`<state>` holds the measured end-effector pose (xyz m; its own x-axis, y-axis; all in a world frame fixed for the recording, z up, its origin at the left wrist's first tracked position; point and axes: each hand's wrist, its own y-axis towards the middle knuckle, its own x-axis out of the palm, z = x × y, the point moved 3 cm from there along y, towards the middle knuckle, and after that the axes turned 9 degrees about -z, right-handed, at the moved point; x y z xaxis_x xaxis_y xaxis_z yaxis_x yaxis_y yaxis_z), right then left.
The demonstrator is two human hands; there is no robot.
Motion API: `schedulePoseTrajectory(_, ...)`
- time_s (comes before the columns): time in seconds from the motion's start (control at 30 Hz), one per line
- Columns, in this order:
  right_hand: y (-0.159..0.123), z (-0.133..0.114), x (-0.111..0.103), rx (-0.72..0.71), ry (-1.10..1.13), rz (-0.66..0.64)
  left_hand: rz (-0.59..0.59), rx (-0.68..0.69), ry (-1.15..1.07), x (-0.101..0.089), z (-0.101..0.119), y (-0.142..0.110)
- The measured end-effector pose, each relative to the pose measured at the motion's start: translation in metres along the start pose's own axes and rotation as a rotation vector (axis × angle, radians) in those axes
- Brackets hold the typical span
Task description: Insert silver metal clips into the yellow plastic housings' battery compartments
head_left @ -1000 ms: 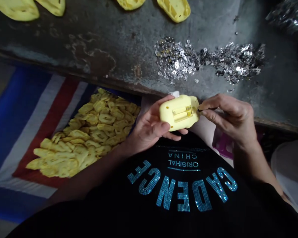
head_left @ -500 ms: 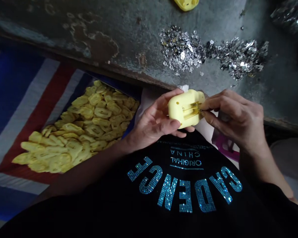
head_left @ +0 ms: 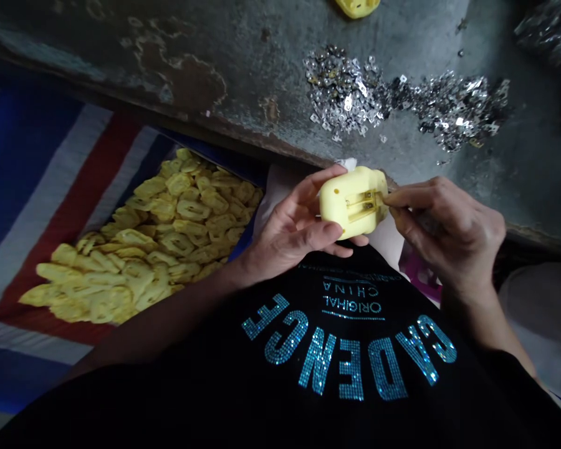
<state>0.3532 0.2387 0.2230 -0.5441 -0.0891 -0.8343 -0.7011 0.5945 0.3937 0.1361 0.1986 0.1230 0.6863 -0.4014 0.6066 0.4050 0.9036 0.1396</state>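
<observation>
My left hand (head_left: 303, 227) grips a pale yellow plastic housing (head_left: 331, 202) with a rectangular battery-like compartment facing up. Small metal pieces (head_left: 368, 204) show at the compartment's right end. My right hand (head_left: 449, 227) is at that end, thumb and forefinger pinched together beside the housing's edge. Whatever sits between those fingertips, if anything, is too small or hidden to make out. On the metal table beyond lies a pile of small shiny metal contact plates (head_left: 346, 93).
The worn metal table (head_left: 243, 68) has its edge just beyond my hands. A second heap of metal plates (head_left: 458, 106), a clear bag (head_left: 551, 31) and another yellow part (head_left: 358, 6) lie on it. At left, a striped woven sack (head_left: 70, 181) holds many yellow plastic parts (head_left: 168, 231).
My right fingertips have drawn slightly back to the right, from over the compartment to the housing's edge. The housing stays in my left hand, tilted a little differently.
</observation>
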Motion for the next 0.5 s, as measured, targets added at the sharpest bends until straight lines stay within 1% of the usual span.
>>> schedulePoseTrajectory(0.07, -0.004, 0.001, 0.003, -0.014, -0.006, 0.053, 0.003, 0.006, 0.016, 0.0, -0.001, 0.0)
schedulePoseTrajectory(0.1, -0.005, 0.003, 0.004, 0.003, -0.004, 0.075, 0.004, 0.015, 0.036, 0.001, -0.001, 0.0)
schedulePoseTrajectory(0.17, -0.008, 0.012, 0.007, 0.09, 0.047, 0.102, -0.001, 0.037, 0.114, 0.002, -0.002, -0.002)
schedulePoseTrajectory(0.27, -0.01, 0.032, 0.013, 0.252, 0.296, 0.057, -0.053, 0.076, 0.32, 0.007, -0.001, -0.005)
schedulePoseTrajectory(0.33, -0.011, 0.044, 0.018, 0.32, 0.477, 0.008, -0.117, 0.122, 0.483, 0.012, 0.002, -0.005)
schedulePoseTrajectory(0.4, -0.012, 0.052, 0.022, 0.358, 0.587, -0.006, -0.167, 0.185, 0.637, 0.018, 0.005, -0.004)
schedulePoseTrajectory(0.5, -0.015, 0.058, 0.029, 0.356, 0.673, 0.02, -0.198, 0.284, 0.823, 0.029, 0.01, 0.001)
